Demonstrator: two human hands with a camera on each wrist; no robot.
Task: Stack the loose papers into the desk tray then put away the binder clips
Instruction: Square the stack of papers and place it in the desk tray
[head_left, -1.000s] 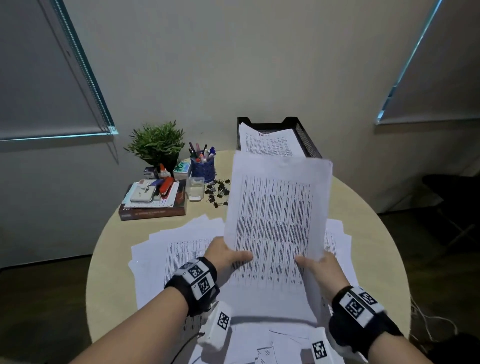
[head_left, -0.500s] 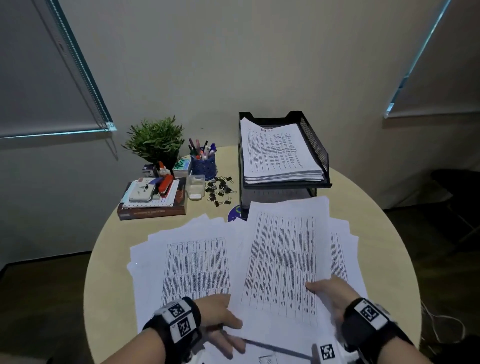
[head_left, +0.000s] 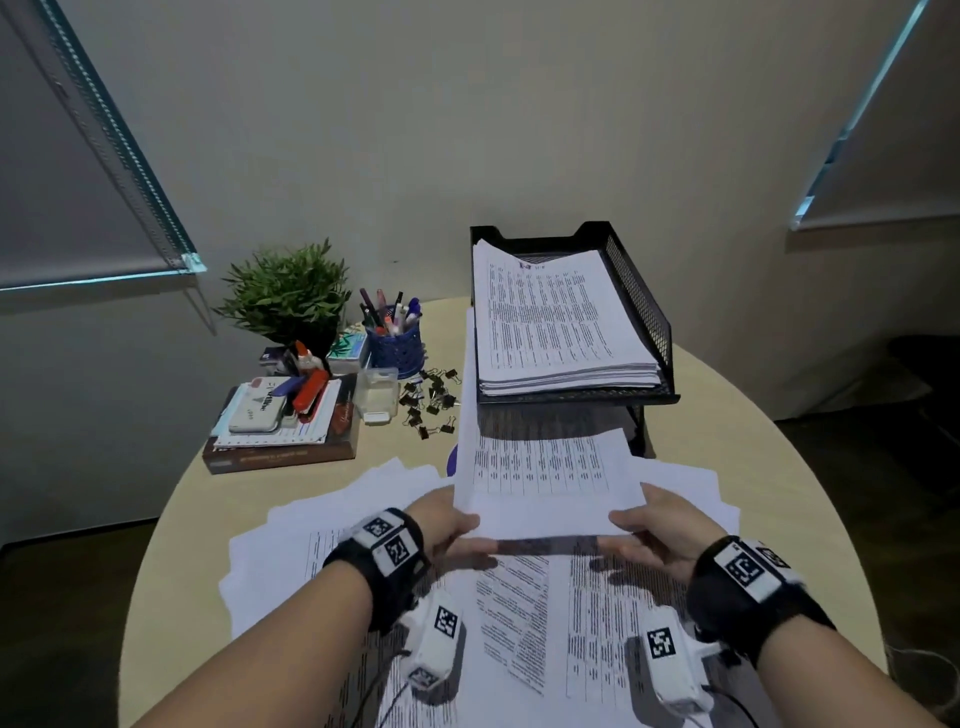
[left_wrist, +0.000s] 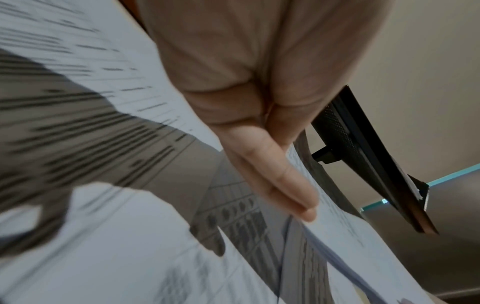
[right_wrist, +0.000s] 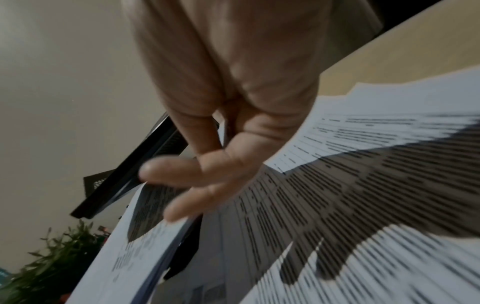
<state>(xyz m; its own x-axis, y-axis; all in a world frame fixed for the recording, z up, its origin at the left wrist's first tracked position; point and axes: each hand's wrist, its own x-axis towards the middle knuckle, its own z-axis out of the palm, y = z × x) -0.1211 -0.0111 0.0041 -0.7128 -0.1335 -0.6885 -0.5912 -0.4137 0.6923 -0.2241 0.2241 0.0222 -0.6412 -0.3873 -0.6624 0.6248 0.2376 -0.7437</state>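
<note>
1. Since half a second ago, both my hands have lifted a bundle of sheets (head_left: 545, 478) off the spread and carried it toward the far side, its far end now pointing into the gap beneath the desk tray (head_left: 641, 306).
2. Head view: my left hand (head_left: 441, 525) pinches the bundle's near left corner, thumb on top; my right hand (head_left: 657, 525) pinches the near right corner likewise. Loose papers (head_left: 322, 540) lie fanned across the round table (head_left: 810, 519) below. A neat stack sits in the tray's upper shelf. Binder clips (head_left: 430, 400) lie scattered left of the tray, beside a clear box (head_left: 378, 392), a blue pen cup (head_left: 395, 345) and a potted plant (head_left: 288, 296); farther left is a book (head_left: 280, 452) with items piled on it.
3. Left wrist view: my fingers (left_wrist: 272, 174) lie straight beneath the bundle's edge; the thumb is hidden. Blurred.
4. Right wrist view: my fingers (right_wrist: 192, 170) are loosely extended under the bundle's edge; the thumb is hidden. Blurred.
</note>
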